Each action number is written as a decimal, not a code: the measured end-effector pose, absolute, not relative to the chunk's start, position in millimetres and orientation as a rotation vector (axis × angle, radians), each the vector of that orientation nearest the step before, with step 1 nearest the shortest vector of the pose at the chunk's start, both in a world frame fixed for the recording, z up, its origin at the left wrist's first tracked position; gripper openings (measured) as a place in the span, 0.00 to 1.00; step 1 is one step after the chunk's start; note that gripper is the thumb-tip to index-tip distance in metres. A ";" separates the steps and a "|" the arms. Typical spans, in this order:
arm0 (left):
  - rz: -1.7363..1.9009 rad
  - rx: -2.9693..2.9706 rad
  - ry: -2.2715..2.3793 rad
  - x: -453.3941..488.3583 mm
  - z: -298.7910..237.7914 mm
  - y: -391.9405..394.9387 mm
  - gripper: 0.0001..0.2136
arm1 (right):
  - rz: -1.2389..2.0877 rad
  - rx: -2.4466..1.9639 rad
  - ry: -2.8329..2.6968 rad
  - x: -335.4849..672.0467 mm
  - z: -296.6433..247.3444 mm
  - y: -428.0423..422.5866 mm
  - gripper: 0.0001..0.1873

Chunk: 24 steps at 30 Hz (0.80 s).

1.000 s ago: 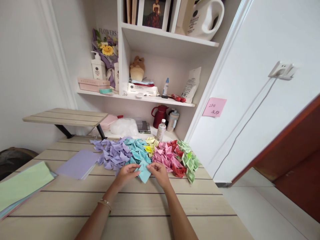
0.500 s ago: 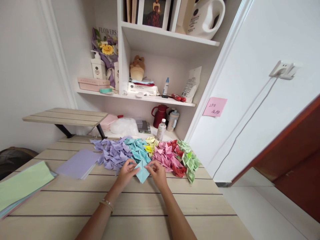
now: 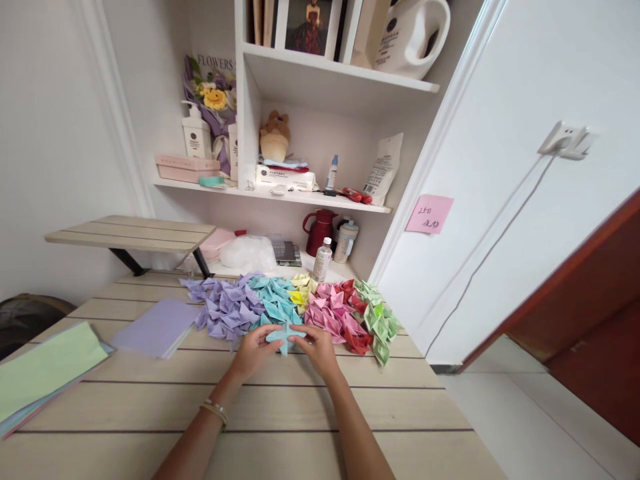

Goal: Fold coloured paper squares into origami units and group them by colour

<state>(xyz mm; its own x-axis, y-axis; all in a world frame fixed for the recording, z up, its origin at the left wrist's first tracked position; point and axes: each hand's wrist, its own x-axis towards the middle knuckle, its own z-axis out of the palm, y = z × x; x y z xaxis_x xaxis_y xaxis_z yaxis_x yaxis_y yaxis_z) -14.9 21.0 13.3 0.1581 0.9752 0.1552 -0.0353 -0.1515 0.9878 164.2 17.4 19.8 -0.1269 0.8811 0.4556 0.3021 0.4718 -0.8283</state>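
Observation:
A light blue folded paper piece lies on the wooden table at the near edge of a row of folded paper shapes. My left hand pinches its left side and my right hand pinches its right side, fingertips nearly meeting over it. Behind it lie piles of folded pieces: purple, teal, yellow, pink, red and green. A bracelet circles my left wrist.
A stack of purple paper sheets lies to the left, and green and blue sheets at the far left. A small raised shelf stands behind. A bottle, red jug and wall shelves fill the back. The white wall is to the right.
The blue piece has been folded smaller and pressed down to the table; both hands have closed in together over it and shifted slightly toward the piles.

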 end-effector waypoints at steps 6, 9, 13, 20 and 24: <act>1.179 1.579 1.138 -19.5 14.7 19.4 0.08 | 0.513 -1.039 -1.820 168.3 21.9 15.7 0.11; 1.225 1.560 1.128 -18.6 14.6 19.7 0.08 | 0.411 -1.096 -1.884 169.5 21.7 14.5 0.11; 1.328 1.373 1.055 -14.9 14.3 21.5 0.11 | 0.346 -1.099 -1.881 167.5 20.9 13.6 0.11; 1.248 1.270 0.980 -14.5 19.3 22.3 0.15 | 0.526 -0.997 -1.721 152.1 20.9 11.9 0.11; 1.286 1.293 1.012 -14.7 20.0 22.3 0.15 | 0.748 -1.013 -1.621 147.6 21.6 10.4 0.12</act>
<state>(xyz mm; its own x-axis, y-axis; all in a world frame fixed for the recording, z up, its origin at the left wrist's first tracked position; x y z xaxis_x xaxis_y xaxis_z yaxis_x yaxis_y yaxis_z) -14.7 22.3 20.0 0.0817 0.9856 0.1483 -0.0876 -0.1411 0.9861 147.6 10.4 21.6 -0.1069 0.8933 0.4365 0.2469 0.4491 -0.8587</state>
